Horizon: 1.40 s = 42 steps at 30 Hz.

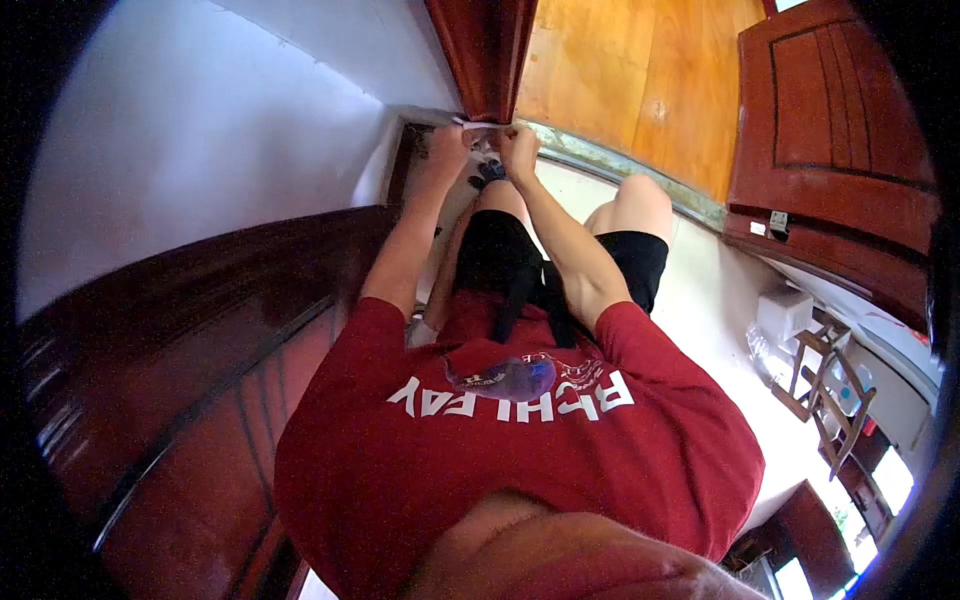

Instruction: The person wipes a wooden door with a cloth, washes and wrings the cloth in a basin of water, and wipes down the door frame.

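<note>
My left hand (447, 150) is closed, its fingers pinched at one end of a thin white strip (483, 125). At the other end of the strip my right hand (519, 150) is closed too, thumb and fingers together. The strip runs across the foot of the dark red door frame (490, 70). It is too small to tell what it is made of. Below and between the hands, small dark and pale things (488, 170) lie near the floor, partly hidden by my knee.
A white wall (230, 130) and dark wood panel (200, 280) rise on my left. Beyond the sill (640, 170) lies an orange wooden floor (640, 70). On the right are a red door (840, 140), a small wooden stool (825, 390) and a white box (783, 315).
</note>
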### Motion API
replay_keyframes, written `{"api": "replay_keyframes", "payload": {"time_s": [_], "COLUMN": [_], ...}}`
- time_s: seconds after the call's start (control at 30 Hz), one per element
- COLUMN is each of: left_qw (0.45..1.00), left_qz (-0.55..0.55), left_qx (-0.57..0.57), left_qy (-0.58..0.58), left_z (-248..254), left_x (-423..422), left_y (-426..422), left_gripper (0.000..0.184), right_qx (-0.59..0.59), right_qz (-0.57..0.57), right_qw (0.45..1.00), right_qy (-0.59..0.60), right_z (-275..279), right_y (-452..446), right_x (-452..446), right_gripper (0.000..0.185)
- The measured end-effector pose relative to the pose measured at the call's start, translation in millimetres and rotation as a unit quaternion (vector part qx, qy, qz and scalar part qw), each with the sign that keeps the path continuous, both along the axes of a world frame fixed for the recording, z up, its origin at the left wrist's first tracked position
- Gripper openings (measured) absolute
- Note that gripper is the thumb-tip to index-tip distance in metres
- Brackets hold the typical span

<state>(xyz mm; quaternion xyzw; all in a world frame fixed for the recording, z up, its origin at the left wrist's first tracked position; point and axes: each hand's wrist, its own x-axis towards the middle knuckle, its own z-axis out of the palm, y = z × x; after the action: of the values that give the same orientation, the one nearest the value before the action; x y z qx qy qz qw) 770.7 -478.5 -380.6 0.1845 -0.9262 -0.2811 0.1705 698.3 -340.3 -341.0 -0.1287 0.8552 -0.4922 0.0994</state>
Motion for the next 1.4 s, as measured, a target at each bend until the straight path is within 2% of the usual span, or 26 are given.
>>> {"api": "replay_keyframes", "payload": {"time_s": [0.03, 0.07, 0.17, 0.23, 0.27, 0.3, 0.37, 0.47, 0.5, 0.53, 0.57, 0.63, 0.67, 0.7, 0.73, 0.77, 0.83, 0.87, 0.97, 1.0, 1.13, 1.2, 1.27, 1.3, 1.33, 1.4], "left_qw": [1.0, 0.991, 0.977, 0.975, 0.971, 0.967, 0.964, 0.987, 0.942, 0.848, 0.85, 0.658, 0.66, 0.809, 0.915, 0.937, 0.911, 0.898, 0.874, 0.864, 0.856, 0.975, 0.977, 0.973, 0.976, 0.962], "left_qz": [-0.014, -0.016, -0.012, 0.001, 0.016, 0.03, 0.038, 0.035, 0.165, 0.285, 0.285, 0.216, 0.213, 0.138, 0.059, 0.051, 0.102, 0.12, 0.156, 0.171, 0.234, 0.135, 0.135, 0.135, 0.129, 0.126], "left_qx": [0.015, 0.059, 0.021, 0.049, 0.075, 0.098, 0.16, 0.11, 0.285, 0.446, 0.443, 0.709, 0.706, 0.567, 0.398, 0.345, 0.399, 0.422, 0.459, 0.472, 0.457, 0.178, 0.152, 0.127, 0.115, 0.147], "left_qy": [-0.009, -0.122, -0.21, -0.216, -0.225, -0.232, -0.207, -0.113, -0.069, -0.021, -0.016, 0.134, 0.142, 0.064, -0.018, -0.026, 0.004, 0.016, 0.037, 0.044, 0.06, -0.01, 0.066, 0.139, 0.135, 0.194], "left_z": [0.0, 1.4, 23.2, 31.0, 35.7, 38.4, -20.2, -60.9, -102.9, -126.7, -128.9, -123.1, -107.4, -77.0, -42.5, -29.6, -13.1, -5.1, 34.3, 53.2, 108.6, 98.8, 132.5, 156.2, 177.2, 211.8], "left_x": [-0.4, 1.8, -5.4, 0.6, -0.3, -6.7, -9.6, -22.2, -26.9, -30.2, -32.0, -34.6, -31.3, -24.6, -14.0, -10.3, -14.1, -15.1, -8.2, -2.1, 6.9, 11.8, 9.7, 9.2, 9.2, 4.3], "left_y": [4.4, 6.1, 16.7, 31.4, 33.2, 28.3, 22.9, 42.8, 52.5, 56.3, 56.9, 57.4, 54.7, 49.7, 46.5, 49.6, 55.6, 58.6, 66.2, 67.3, 57.0, 38.5, 34.9, 34.7, 33.6, 33.7], "left_gripper": [0.04, 0.044, 0.042, 0.042, 0.043, 0.046, 0.05, 0.032, 0.03, 0.029, 0.029, 0.029, 0.029, 0.027, 0.026, 0.024, 0.021, 0.02, 0.017, 0.016, 0.017, 0.037, 0.032, 0.029, 0.024, 0.022], "right_qx": [0.029, 0.029, 0.025, 0.111, 0.133, 0.151, 0.145, 0.072, 0.037, 0.02, -0.005, -0.08, -0.112, -0.095, -0.077, -0.159, -0.242, -0.304, -0.249, -0.185, -0.077, -0.074, -0.089, -0.094, -0.126, -0.163], "right_qz": [-0.018, -0.017, -0.05, -0.065, -0.064, -0.074, -0.025, -0.05, -0.025, -0.019, -0.019, -0.038, -0.041, -0.027, -0.013, 0.009, 0.032, 0.024, 0.007, -0.014, -0.054, -0.057, -0.038, -0.023, -0.033, -0.019], "right_qw": [0.999, 0.999, 0.994, 0.986, 0.987, 0.984, 0.984, 0.986, 0.984, 0.982, 0.98, 0.979, 0.978, 0.982, 0.986, 0.984, 0.97, 0.949, 0.964, 0.979, 0.984, 0.986, 0.994, 0.995, 0.991, 0.984], "right_qy": [-0.031, -0.034, -0.093, -0.103, -0.062, -0.062, -0.101, -0.142, -0.17, -0.188, -0.199, -0.182, -0.171, -0.16, -0.149, -0.081, -0.01, -0.075, -0.096, -0.083, -0.153, -0.141, -0.059, -0.002, 0.009, 0.064], "right_z": [-6.2, -13.0, -48.4, -63.0, -74.0, -79.3, -68.2, -105.6, -96.7, -113.9, -153.5, -277.6, -329.2, -335.8, -340.4, -352.1, -355.4, -355.3, -260.1, -267.7, -95.1, -17.2, 76.6, 101.9, 86.3, 136.5], "right_y": [-1.1, -1.8, -8.4, -4.7, -6.3, -6.4, -2.5, -3.9, -2.6, -4.6, -5.9, -21.9, -25.9, -32.1, -38.4, -44.7, -51.2, -44.2, -22.9, -20.8, -2.8, 0.9, 2.5, 4.1, -1.8, -0.3], "right_x": [3.4, 6.4, -6.2, -9.2, -13.4, -14.6, -15.4, -18.7, -17.5, -16.2, -17.4, -29.3, -31.1, -33.5, -35.7, -36.1, -41.0, -41.8, -22.9, -18.6, -3.2, 0.0, 2.3, 4.2, 0.4, -0.1], "right_gripper": [0.014, 0.014, 0.013, 0.012, 0.03, 0.031, 0.019, 0.024, 0.021, 0.018, 0.015, 0.01, 0.008, 0.005, 0.004, 0.004, 0.005, 0.005, 0.004, 0.006, 0.009, 0.011, 0.013, 0.013, 0.013, 0.014]}}
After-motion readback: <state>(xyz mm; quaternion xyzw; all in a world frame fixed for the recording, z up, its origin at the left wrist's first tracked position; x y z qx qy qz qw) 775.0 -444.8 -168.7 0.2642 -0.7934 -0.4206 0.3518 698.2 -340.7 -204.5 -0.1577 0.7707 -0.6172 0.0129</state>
